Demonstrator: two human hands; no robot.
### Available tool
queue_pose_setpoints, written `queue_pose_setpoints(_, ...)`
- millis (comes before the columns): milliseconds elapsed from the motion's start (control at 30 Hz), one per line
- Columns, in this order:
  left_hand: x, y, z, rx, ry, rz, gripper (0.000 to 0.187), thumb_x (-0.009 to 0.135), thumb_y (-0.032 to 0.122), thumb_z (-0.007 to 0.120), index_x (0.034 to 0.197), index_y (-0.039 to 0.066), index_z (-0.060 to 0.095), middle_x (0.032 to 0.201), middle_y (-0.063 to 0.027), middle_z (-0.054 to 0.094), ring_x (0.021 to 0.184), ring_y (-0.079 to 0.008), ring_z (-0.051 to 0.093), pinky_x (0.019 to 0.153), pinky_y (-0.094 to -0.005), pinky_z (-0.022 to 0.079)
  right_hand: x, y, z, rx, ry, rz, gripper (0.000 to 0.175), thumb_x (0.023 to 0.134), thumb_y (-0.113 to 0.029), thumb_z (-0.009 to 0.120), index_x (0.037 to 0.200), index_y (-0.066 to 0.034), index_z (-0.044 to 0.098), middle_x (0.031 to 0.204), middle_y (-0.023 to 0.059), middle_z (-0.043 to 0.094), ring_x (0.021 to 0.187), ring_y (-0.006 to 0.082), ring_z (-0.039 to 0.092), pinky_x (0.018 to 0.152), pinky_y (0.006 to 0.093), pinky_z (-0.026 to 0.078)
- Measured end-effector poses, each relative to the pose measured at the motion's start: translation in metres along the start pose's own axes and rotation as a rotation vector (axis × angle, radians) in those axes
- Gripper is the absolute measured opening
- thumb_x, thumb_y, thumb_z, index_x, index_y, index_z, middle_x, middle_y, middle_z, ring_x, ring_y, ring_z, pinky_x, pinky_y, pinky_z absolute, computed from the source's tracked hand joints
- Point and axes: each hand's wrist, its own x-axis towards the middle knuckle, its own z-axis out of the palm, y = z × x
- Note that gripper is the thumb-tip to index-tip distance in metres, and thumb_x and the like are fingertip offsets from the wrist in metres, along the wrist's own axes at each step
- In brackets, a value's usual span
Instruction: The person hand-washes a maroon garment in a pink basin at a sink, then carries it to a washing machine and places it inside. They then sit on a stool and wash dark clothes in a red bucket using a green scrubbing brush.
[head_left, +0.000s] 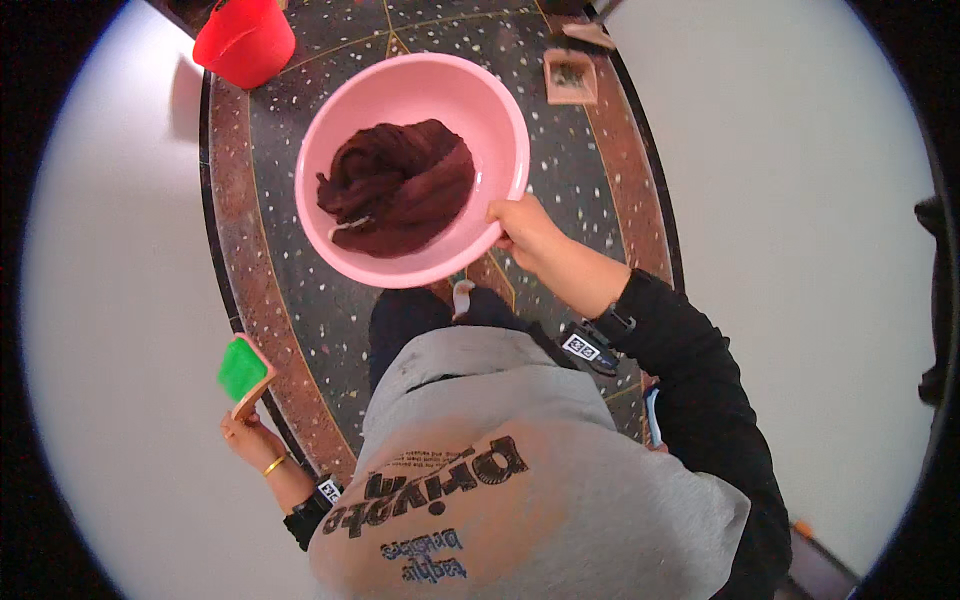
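Observation:
My right hand (525, 231) grips the rim of a round pink plastic basin (499, 135), thumb over the edge, at the basin's lower right. Inside the basin lies a bunched dark maroon cloth (405, 187), with a short pale cord or strip at its lower left. At the lower left, away from the basin, my left hand (251, 442) holds the handle of a scrubbing brush (244, 369) with green bristles and a pinkish body.
A red plastic bucket (247, 45) stands at the upper left by the white wall. A pink dustpan-like tray (570, 77) with debris lies at the upper right, near a pale object (589, 34). White walls flank the speckled floor (300, 225).

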Motion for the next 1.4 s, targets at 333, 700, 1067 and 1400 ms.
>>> queue_pose_setpoints(333,0.182,0.002,0.289,0.059,0.074,-0.047,0.016,0.09,0.019,0.047,0.08,0.006,0.044,0.068,-0.0019,0.048,0.059,-0.0102,0.043,0.055,-0.0237,0.036,0.28,-0.145,-0.026,-0.081,0.083,0.097,0.021,0.065,-0.003,0.055,0.086,-0.0016,0.058,0.064,0.0047,0.054,0.046,0.0151,0.047,0.039,0.0271,0.032)
queue_pose_setpoints(700,0.409,0.066,0.716,0.115,-0.037,0.002,0.018,0.092,0.02,0.046,0.078,0.009,0.042,0.065,-0.0006,0.046,0.056,-0.0092,0.043,0.053,-0.0232,0.038,0.61,-0.317,0.01,-0.152,0.104,0.101,0.027,0.068,-0.005,0.056,0.093,0.0041,0.059,0.08,0.0127,0.063,0.069,0.0227,0.061,0.058,0.0328,0.047)
queue_pose_setpoints(1067,0.505,0.116,0.882,0.084,0.134,-0.04,0.017,0.09,0.022,0.046,0.08,0.007,0.046,0.072,-0.0011,0.049,0.064,-0.0099,0.045,0.055,-0.023,0.037,0.886,-0.517,0.196,-0.453,-0.065,-0.221,0.035,0.067,-0.017,0.058,0.091,0.0092,0.059,0.088,0.0285,0.061,0.088,0.0405,0.06,0.075,0.0442,0.048)
queue_pose_setpoints(1400,0.72,0.101,0.997,0.07,0.303,-0.062,0.021,0.091,0.02,0.041,0.09,0.001,0.05,0.084,-0.0079,0.056,0.077,-0.0171,0.053,0.07,-0.0294,0.043,1.059,-0.733,0.343,-0.367,-0.19,0.148,0.014,0.068,-0.006,0.056,0.072,0.0071,0.057,0.062,0.0125,0.056,0.05,0.0229,0.053,0.044,0.0349,0.042)
